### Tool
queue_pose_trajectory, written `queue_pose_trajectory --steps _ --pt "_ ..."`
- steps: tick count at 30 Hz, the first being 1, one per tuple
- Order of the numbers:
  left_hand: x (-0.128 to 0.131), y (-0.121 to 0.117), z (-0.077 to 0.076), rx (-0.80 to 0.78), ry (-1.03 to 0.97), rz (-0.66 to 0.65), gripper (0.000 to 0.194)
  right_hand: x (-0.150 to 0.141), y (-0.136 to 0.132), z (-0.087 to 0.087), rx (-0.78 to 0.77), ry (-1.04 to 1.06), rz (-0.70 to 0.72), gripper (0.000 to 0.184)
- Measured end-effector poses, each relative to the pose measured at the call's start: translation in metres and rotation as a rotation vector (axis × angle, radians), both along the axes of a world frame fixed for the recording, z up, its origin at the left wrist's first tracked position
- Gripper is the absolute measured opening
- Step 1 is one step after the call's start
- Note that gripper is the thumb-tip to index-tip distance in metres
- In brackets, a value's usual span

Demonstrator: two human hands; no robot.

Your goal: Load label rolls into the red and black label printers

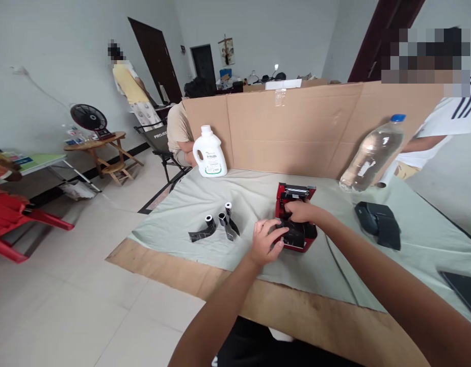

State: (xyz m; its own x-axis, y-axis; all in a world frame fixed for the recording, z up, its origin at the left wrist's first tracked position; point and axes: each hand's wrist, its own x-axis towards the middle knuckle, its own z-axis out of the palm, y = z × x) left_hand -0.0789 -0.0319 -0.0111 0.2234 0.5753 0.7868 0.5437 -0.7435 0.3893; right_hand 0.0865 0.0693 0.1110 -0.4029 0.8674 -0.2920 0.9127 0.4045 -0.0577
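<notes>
A small red and black printer (pixel 296 204) with its lid raised sits on the pale green cloth (pixel 235 204) in front of me. My left hand (pixel 265 240) curls its fingers against a black roll at the printer's left front. My right hand (pixel 301 211) rests closed on top of the printer's open middle, fingers bent down into it. What the fingers grip inside is hidden. Three small black rolls (pixel 220 224) with loose tails lie on the cloth to the left of the printer.
A white jug (pixel 209 153) and a clear water bottle (pixel 373 155) lean by the cardboard screen (pixel 315 127). A black device (pixel 377 223) lies at right, a dark flat thing (pixel 465 290) at the table's right edge. Other people sit and stand behind.
</notes>
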Motion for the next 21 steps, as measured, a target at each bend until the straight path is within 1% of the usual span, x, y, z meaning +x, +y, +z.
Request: queue_pose_trajectory --steps 2,3,6,8,9,11,13,14,16,18,19,21 --pt "-0.002 0.001 0.000 -0.021 -0.065 0.033 0.052 0.009 -0.008 0.006 0.021 0.034 0.033 0.015" --pt "-0.002 0.001 0.000 -0.036 -0.120 0.061 0.052 0.015 -0.014 0.009 0.048 0.087 0.055 0.016" --pt "-0.004 0.007 -0.001 -0.097 -0.326 0.154 0.051 0.033 -0.027 0.024 0.211 0.348 0.067 0.016" --pt "-0.003 0.011 -0.003 -0.147 -0.420 0.191 0.049 0.032 -0.031 0.037 0.338 0.515 0.035 0.017" --pt "-0.002 0.014 -0.004 -0.172 -0.440 0.195 0.048 0.025 -0.030 0.045 0.380 0.578 0.018 0.019" --pt "0.000 0.017 -0.005 -0.216 -0.443 0.194 0.044 -0.004 -0.023 0.057 0.415 0.701 -0.010 0.023" --pt "0.003 0.019 -0.006 -0.244 -0.431 0.182 0.041 -0.048 -0.007 0.063 0.407 0.819 -0.043 0.023" --pt "0.004 0.019 -0.006 -0.249 -0.429 0.172 0.039 -0.073 0.004 0.063 0.387 0.876 -0.055 0.024" --pt "0.006 0.019 -0.006 -0.245 -0.431 0.153 0.036 -0.127 0.028 0.057 0.325 0.999 -0.057 0.023" --pt "0.007 0.021 -0.008 -0.249 -0.415 0.153 0.034 -0.179 0.052 0.045 0.246 1.096 -0.035 0.019" --pt "0.007 0.023 -0.010 -0.265 -0.398 0.168 0.032 -0.203 0.062 0.038 0.223 1.096 -0.024 0.018" --pt "0.009 0.029 -0.015 -0.328 -0.346 0.192 0.028 -0.245 0.076 0.022 0.234 0.980 -0.019 0.022"
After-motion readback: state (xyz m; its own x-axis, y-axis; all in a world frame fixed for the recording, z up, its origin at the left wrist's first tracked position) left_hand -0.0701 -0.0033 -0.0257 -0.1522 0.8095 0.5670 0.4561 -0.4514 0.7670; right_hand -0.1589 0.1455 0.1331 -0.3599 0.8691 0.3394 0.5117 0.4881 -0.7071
